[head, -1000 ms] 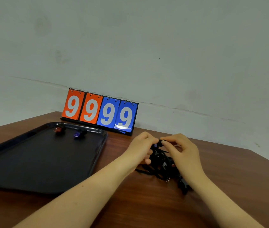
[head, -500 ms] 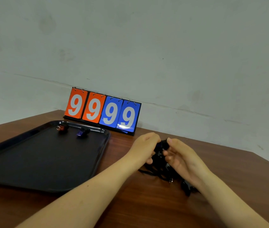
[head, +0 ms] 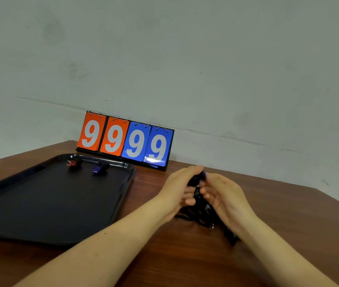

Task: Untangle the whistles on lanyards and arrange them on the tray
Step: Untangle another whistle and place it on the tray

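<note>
Two bare forearms reach in from the bottom edge toward a dark tangle of lanyards (head: 202, 212) lying on a brown wooden table (head: 278, 214), to the right of a black tray (head: 40, 204). Compared with a second ago, when both hands pinched a small dark piece together above the pile, the hands have turned: the left hand (head: 177, 189) now curls its fingers and thumb round a dark whistle with a blue tip (head: 197, 179), lifted just above the tangle, while the right hand (head: 224, 195) has rolled palm inward, its fingertips pinching a black cord just under that whistle. This looks like one whistle being worked loose, so a third piece may soon be ready for the tray, though its cord appears to run down into the pile yet. The tangle sits between and beneath the two hands, trailing to the right of the tray past the right wrist, with a small metal ring (head: 211, 226) showing at its near edge. How many whistles remain inside it cannot be counted; the knot is too dark. Farther off, at the tray's far end, two whistles lie side by side and apart: one red whistle (head: 73, 163) on the left, one blue whistle (head: 100, 168) on the right. Beyond the tray's far right corner stands one flip scoreboard (head: 126, 139) against a pale wall, showing four nines: two orange cards, then two blue.
</note>
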Demonstrator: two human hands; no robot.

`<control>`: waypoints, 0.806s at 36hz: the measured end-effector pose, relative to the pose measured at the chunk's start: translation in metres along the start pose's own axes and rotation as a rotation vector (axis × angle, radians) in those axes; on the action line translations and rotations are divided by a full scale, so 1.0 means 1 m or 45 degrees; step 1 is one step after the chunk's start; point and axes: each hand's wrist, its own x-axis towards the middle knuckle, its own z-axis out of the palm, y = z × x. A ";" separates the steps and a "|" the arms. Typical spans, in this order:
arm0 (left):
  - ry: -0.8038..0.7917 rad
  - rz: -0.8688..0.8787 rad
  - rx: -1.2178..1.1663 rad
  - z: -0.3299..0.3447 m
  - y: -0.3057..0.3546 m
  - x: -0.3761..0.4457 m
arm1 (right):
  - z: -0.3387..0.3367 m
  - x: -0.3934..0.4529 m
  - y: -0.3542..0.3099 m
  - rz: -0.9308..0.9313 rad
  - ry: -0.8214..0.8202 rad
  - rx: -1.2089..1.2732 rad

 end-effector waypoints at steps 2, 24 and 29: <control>-0.016 -0.011 -0.031 -0.002 -0.001 0.000 | 0.002 -0.001 0.001 -0.051 0.046 -0.069; -0.149 -0.076 -0.135 -0.005 -0.005 0.005 | 0.010 -0.008 0.004 -0.404 0.212 -0.519; -0.110 -0.098 -0.105 -0.004 -0.005 0.007 | 0.008 -0.005 0.004 -0.240 0.206 -0.311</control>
